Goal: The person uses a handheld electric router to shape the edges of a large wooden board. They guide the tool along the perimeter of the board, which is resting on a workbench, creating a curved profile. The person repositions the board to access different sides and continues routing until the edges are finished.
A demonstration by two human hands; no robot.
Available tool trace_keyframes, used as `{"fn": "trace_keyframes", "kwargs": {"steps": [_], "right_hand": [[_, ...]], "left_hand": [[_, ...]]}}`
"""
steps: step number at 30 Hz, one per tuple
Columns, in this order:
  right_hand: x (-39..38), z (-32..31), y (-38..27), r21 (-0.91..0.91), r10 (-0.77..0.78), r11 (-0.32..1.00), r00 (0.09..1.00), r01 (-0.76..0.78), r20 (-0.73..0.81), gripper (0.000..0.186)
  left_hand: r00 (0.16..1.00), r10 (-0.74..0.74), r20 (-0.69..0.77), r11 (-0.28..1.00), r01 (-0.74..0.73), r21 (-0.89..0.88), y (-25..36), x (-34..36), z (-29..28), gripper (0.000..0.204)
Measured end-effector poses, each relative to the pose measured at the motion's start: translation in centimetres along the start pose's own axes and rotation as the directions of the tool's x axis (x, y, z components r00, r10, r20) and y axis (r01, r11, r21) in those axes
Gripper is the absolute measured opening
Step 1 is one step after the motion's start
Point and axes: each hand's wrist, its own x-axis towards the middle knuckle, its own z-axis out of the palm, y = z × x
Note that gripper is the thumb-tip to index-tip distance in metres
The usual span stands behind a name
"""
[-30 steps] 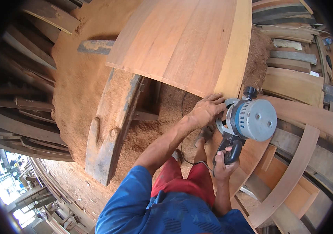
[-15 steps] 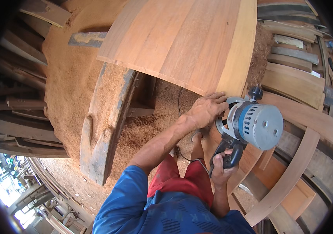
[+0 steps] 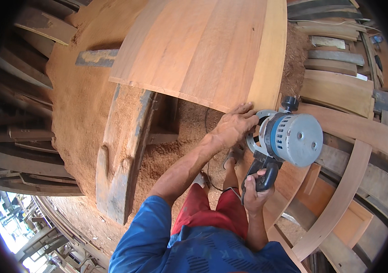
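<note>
A wood router (image 3: 296, 139) with a grey and blue motor housing lies on its side at the near right corner of a wide panel (image 3: 194, 50) of glued boards. Its base is against the panel's edge. My right hand (image 3: 256, 194) is wrapped round the router's black handle. My left hand (image 3: 235, 125) grips by the router's open base, its fingers bent over the base and the panel's corner; the thumb is hidden. The router bit cannot be seen. A dark power cord (image 3: 207, 157) hangs below my left forearm.
A worn timber trestle (image 3: 123, 150) stands under the panel at the left. Sawdust (image 3: 73, 104) covers the floor there. Stacked boards (image 3: 335, 88) fill the right side, with a curved wooden strip (image 3: 344, 200) across them. More planks (image 3: 21, 154) are piled far left.
The view has shifted slightly, so the panel, router and hands appear a little further left and the router a little higher. Both hands keep their hold on the router.
</note>
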Motion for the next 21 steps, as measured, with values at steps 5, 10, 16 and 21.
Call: {"fn": "trace_keyframes", "kwargs": {"steps": [5,10,16,21], "right_hand": [[-0.1,0.1,-0.3,0.028,0.038,0.999,0.999,-0.037,-0.012,0.024],[-0.4,0.0,0.3,0.025,0.042,0.999,0.999,-0.041,-0.025,0.025],[0.0,0.0,-0.7,-0.036,-0.021,0.999,1.000,0.021,0.001,0.026],[0.4,0.1,0.1,-0.021,-0.073,0.997,0.997,0.072,-0.028,0.025]], "left_hand": [[1.000,0.004,-0.012,0.999,-0.005,-0.047,0.1,0.0,-0.2,0.025],[0.999,0.047,-0.011,0.997,-0.047,-0.065,0.2,0.2,-0.3,0.021],[0.998,0.056,0.016,0.998,-0.056,-0.032,-0.1,0.3,-0.3,0.022],[0.999,0.044,-0.002,0.999,-0.044,-0.019,0.2,0.5,-0.6,0.023]]}}
